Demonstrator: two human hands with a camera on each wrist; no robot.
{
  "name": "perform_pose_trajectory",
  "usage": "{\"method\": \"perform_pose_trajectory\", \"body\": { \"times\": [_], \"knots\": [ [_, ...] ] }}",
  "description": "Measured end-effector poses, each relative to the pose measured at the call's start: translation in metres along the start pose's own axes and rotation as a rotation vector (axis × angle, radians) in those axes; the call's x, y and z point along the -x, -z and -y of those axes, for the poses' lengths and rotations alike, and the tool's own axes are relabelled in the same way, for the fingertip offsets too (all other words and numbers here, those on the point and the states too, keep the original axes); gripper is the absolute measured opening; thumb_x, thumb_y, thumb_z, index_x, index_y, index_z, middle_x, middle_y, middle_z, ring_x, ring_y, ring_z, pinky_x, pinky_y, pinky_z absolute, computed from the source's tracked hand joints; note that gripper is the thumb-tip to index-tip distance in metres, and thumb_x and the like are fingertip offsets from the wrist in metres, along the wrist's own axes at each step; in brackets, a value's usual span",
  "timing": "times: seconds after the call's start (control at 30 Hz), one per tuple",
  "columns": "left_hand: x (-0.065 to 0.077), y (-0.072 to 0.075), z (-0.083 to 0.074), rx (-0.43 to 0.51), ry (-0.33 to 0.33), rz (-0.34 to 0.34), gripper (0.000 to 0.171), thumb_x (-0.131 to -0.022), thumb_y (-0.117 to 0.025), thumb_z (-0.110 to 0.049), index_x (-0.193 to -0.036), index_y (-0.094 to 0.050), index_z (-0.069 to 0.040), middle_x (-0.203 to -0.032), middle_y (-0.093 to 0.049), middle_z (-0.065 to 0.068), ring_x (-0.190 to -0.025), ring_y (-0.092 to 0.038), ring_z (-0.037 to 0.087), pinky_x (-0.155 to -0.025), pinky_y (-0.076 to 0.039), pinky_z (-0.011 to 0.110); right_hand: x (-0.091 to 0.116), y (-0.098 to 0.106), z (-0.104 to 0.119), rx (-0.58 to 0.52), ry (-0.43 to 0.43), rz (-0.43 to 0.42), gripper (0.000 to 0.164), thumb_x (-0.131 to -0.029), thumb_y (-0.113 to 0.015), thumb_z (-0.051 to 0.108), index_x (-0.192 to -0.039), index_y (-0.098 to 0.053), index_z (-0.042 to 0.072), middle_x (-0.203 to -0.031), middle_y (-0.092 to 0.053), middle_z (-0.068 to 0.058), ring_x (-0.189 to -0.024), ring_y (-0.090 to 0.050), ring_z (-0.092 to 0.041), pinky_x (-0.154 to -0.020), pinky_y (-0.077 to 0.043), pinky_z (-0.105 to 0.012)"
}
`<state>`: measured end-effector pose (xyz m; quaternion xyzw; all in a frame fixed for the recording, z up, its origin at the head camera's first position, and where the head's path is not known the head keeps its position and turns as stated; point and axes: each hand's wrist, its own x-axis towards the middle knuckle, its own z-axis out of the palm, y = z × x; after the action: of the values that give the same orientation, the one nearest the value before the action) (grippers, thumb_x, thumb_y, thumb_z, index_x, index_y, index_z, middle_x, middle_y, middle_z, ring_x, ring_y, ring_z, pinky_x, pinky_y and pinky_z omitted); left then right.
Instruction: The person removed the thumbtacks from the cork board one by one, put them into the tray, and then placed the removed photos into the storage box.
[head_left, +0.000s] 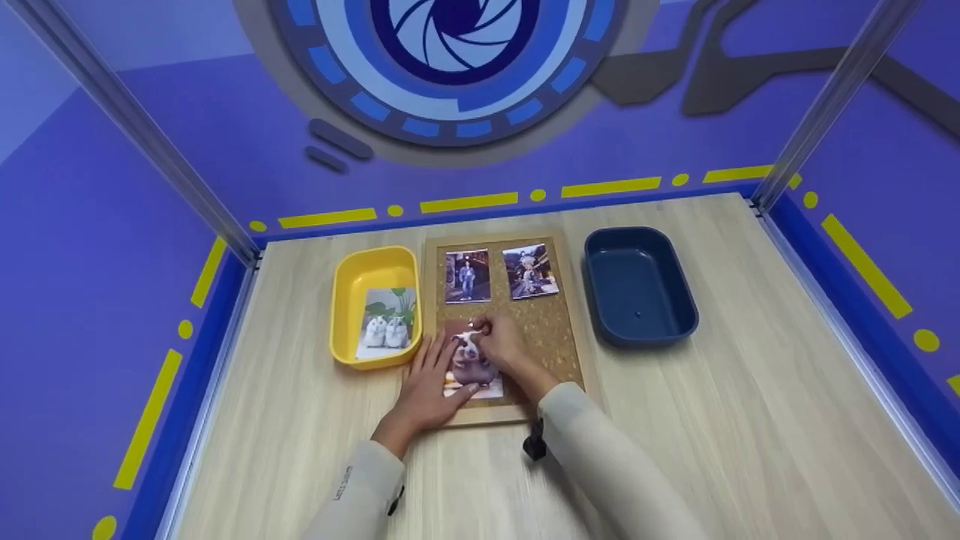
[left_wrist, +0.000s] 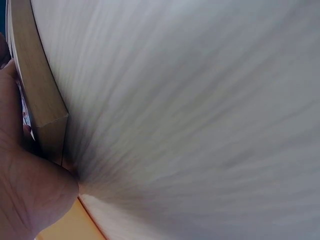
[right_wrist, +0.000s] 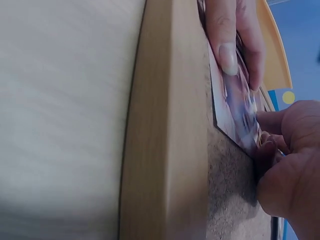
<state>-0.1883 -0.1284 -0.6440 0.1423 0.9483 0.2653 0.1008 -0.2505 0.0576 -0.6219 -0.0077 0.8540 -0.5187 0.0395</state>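
Note:
A cork board (head_left: 540, 337) with a wooden frame lies on the table. On its lower part is an animal photo (head_left: 476, 371). My left hand (head_left: 431, 386) rests flat on the board's left edge with fingers spread, its thumb pressing the photo's lower part. At the photo's top edge, my right hand (head_left: 504, 341) has its fingers curled and pinches what looks like a small pushpin (head_left: 471, 325), mostly hidden by the fingertips. A photo of a standing person (head_left: 467, 276) and another person photo (head_left: 530, 271) sit on the board's upper part.
Left of the board stands a yellow tray (head_left: 337, 307) with a photo of two white hamsters (head_left: 386, 330) in it. A dark blue tray (head_left: 637, 289) is to the right. Patterned walls (head_left: 187, 165) enclose the wooden table (head_left: 750, 420) at the back and sides.

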Motion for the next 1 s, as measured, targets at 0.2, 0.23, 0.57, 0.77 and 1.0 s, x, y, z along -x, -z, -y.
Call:
{"method": "perform_pose_trajectory", "body": {
  "times": [0.2,0.23,0.57,0.77,1.0],
  "knots": [
    [0.004,0.004,-0.001,-0.002,-0.003,-0.024,0.092,-0.097,-0.065,-0.061,-0.171,-0.028,-0.02,-0.183,-0.012,0.007,-0.169,-0.008,0.04,-0.125,-0.019,0.081,-0.003,-0.009,0.004,-0.015,-0.055,-0.06,0.009,-0.088,-0.072,-0.001,-0.096,-0.077,-0.001,-0.075,-0.066,0.001,-0.067,-0.053,-0.008,-0.061,-0.043,-0.02],
    [0.004,0.004,-0.001,-0.001,-0.009,-0.029,0.092,-0.097,-0.065,-0.061,-0.17,-0.029,-0.019,-0.183,-0.013,0.008,-0.168,-0.009,0.041,-0.124,-0.019,0.082,-0.003,-0.01,0.004,-0.013,-0.057,-0.08,0.009,-0.087,-0.072,-0.001,-0.095,-0.077,-0.001,-0.075,-0.066,0.001,-0.066,-0.053,-0.008,-0.061,-0.044,-0.02],
    [-0.001,0.002,-0.01,-0.006,0.001,-0.001,0.094,-0.097,-0.064,-0.064,-0.171,-0.026,-0.021,-0.183,-0.011,0.006,-0.17,-0.005,0.038,-0.126,-0.017,0.08,-0.004,-0.012,0.006,0.094,-0.11,-0.203,0.006,-0.091,-0.076,0.012,-0.091,-0.079,0.007,-0.083,-0.078,-0.004,-0.074,-0.068,-0.015,-0.07,-0.055,-0.031],
    [-0.002,0.002,-0.011,-0.005,-0.002,-0.009,0.091,-0.097,-0.064,-0.064,-0.17,-0.03,-0.022,-0.182,-0.018,0.007,-0.169,-0.009,0.039,-0.124,-0.021,0.08,-0.014,-0.019,-0.002,0.202,-0.161,-0.237,0.008,-0.091,-0.077,0.021,-0.085,-0.077,0.016,-0.083,-0.078,-0.001,-0.08,-0.072,-0.024,-0.07,-0.056,-0.043],
    [0.001,0.004,-0.009,0.003,0.007,-0.013,0.091,-0.097,-0.064,-0.063,-0.17,-0.03,-0.022,-0.182,-0.018,0.007,-0.169,-0.009,0.039,-0.125,-0.018,0.081,-0.019,-0.029,-0.005,0.273,-0.09,-0.212,0.007,-0.091,-0.071,0.013,-0.084,-0.073,0.013,-0.085,-0.077,-0.008,-0.078,-0.071,-0.031,-0.071,-0.058,-0.048]
  ]
}}
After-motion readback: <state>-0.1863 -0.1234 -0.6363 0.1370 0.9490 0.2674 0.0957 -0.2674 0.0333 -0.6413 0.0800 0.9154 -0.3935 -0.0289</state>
